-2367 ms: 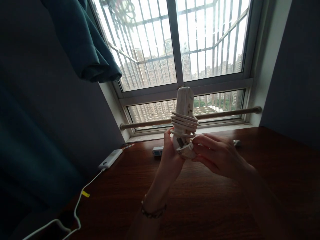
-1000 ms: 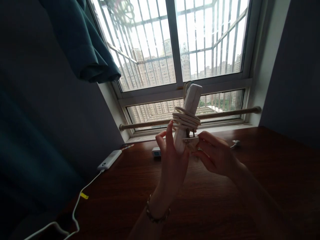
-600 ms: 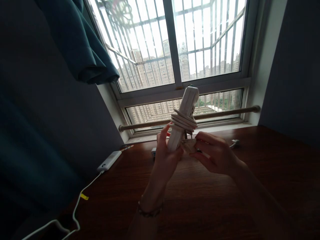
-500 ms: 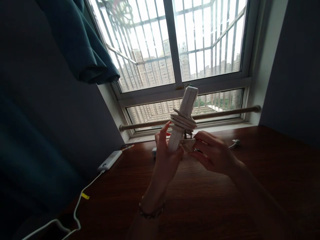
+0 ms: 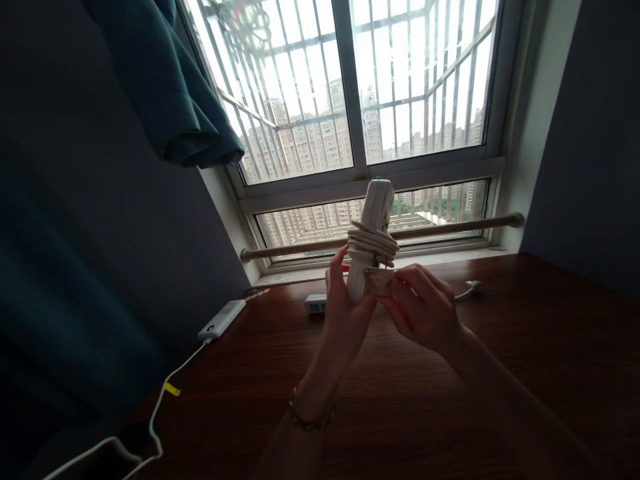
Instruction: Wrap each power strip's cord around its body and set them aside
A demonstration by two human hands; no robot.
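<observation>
White power strip (image 5: pixel 377 202), tilted, was held up above the brown tabletop (image 5: pixel 400 407), the left hand (image 5: pixel 347 313) curled round its lower end and its cord (image 5: pixel 371 239) wound in several loops about its middle. Right hand (image 5: pixel 423 303) had thumb and fingertips closed in a pinch on the plug (image 5: pixel 379 281), prongs upward at the lowest loops; whether they were tucked under the cord could not be told. Farther out lay a blue-faced white block (image 5: pixel 315 305) partly behind the left wrist, a short white lead (image 5: pixel 470 290) to the right, and a white device (image 5: pixel 223 320) with a cable (image 5: pixel 156 410) to the left, all before the barred window (image 5: pixel 425 80).
</observation>
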